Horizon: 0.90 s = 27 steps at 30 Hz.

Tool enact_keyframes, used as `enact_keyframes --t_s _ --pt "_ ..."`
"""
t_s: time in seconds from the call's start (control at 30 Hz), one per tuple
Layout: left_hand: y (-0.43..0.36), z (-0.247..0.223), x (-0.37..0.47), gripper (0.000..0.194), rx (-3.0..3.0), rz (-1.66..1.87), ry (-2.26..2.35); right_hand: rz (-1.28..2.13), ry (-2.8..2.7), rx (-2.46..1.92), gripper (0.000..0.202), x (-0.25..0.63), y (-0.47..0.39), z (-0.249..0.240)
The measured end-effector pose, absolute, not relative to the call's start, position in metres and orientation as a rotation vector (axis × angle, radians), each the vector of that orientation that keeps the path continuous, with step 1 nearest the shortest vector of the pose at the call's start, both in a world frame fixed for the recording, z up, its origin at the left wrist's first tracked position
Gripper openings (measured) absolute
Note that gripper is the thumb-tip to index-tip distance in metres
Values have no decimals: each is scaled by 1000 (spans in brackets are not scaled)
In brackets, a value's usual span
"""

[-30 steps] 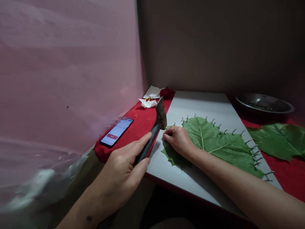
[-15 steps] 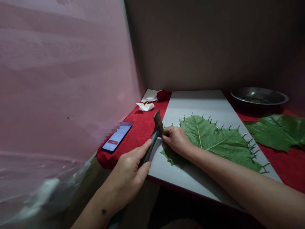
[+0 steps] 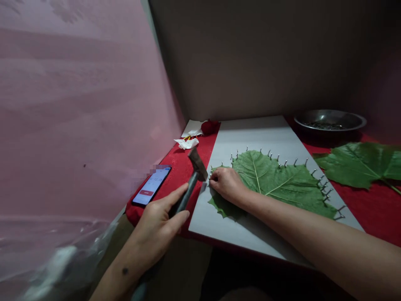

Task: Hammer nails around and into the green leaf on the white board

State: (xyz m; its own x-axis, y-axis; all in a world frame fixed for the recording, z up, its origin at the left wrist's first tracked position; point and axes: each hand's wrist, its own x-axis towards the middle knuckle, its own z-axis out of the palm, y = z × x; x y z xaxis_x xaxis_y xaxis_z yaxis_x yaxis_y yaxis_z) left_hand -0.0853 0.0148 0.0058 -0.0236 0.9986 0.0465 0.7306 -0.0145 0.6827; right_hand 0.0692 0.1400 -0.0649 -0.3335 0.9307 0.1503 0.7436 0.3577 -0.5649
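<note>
My left hand [image 3: 161, 223] is closed around the dark handle of a hammer [image 3: 198, 164], whose metal head is tilted just left of my right hand. With its fingers pinched, my right hand [image 3: 227, 184] holds a nail [image 3: 209, 179] at the left edge of a big green leaf [image 3: 282, 182]. The nail is mostly hidden by the fingertips. Beneath the leaf is a pale grey board [image 3: 253, 131]. Several other nails [image 3: 322, 184] stand along the leaf's upper and right edges, some of them leaning. My right forearm covers the lower part of the leaf.
A phone [image 3: 152, 186] lies on the red cloth [image 3: 357, 213] at left. Behind it are crumpled white tissue [image 3: 187, 143] and a dark red round thing [image 3: 209, 126]. At right are a metal bowl [image 3: 330, 121] of nails and another leaf [image 3: 360, 163]. Pink sheeting [image 3: 78, 125] hangs left.
The hammer head has swung a little left, away from my right fingertips. My right hand stays pinched at the leaf's left edge. The whole view has shifted slightly.
</note>
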Motion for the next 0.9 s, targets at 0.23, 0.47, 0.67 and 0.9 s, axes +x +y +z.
enact_keyframes --t_s 0.23,0.47,0.67,0.9 --pt "-8 22 -89 53 1831 1048 1909 564 -2178 -1437 22 69 141 -67" --pt "5 5 -78 49 1872 773 1765 563 -2177 -1443 21 70 140 -66" --pt "-5 18 -80 53 1772 984 1860 574 -2183 -1439 22 69 140 -66" --pt "9 14 -85 49 1856 714 1763 562 -2187 -1466 22 70 140 -64"
